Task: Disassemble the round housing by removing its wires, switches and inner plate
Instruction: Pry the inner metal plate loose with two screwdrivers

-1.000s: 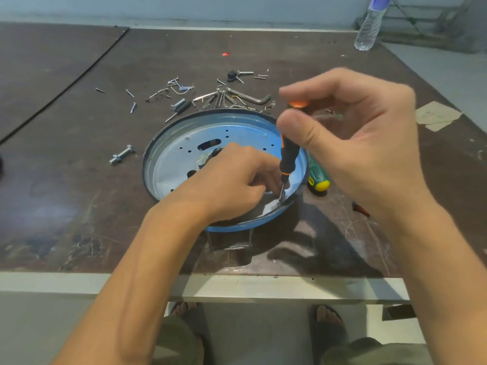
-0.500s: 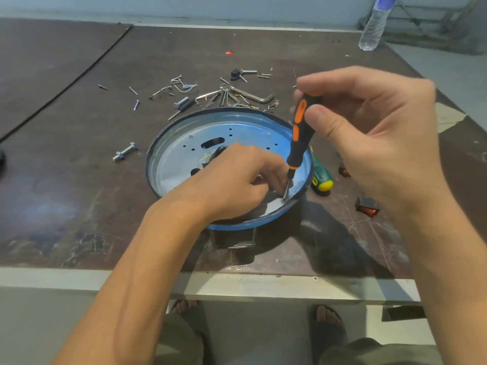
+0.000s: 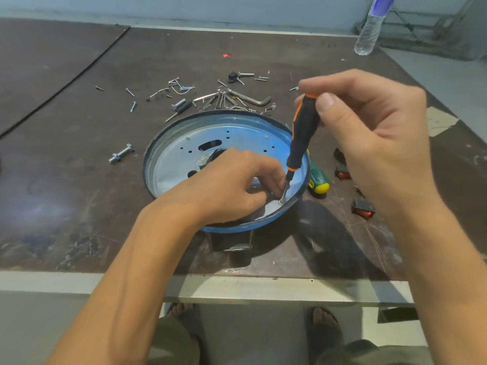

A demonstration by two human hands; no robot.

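Note:
A round blue housing [image 3: 168,133] lies open side up on the brown table, with a pale perforated inner plate [image 3: 237,135] inside it. My right hand [image 3: 374,143] pinches the top of a black and orange screwdriver [image 3: 303,135] that stands almost upright, its tip on a screw [image 3: 281,202] near the housing's right front rim. My left hand [image 3: 232,185] reaches into the housing, its fingers curled close around the screwdriver's shaft. Two red switches [image 3: 362,206] lie on the table to the right.
Loose screws, hex keys [image 3: 253,100] and a bolt [image 3: 121,154] are scattered behind and left of the housing. A green and yellow screwdriver handle [image 3: 319,180] lies against its right side. A water bottle [image 3: 369,30] stands at the far right. The table's front edge [image 3: 237,285] runs near me.
My right hand has shifted to the right along the screwdriver's top and its fingers have turned; the handle now shows more. My left hand stays in the housing.

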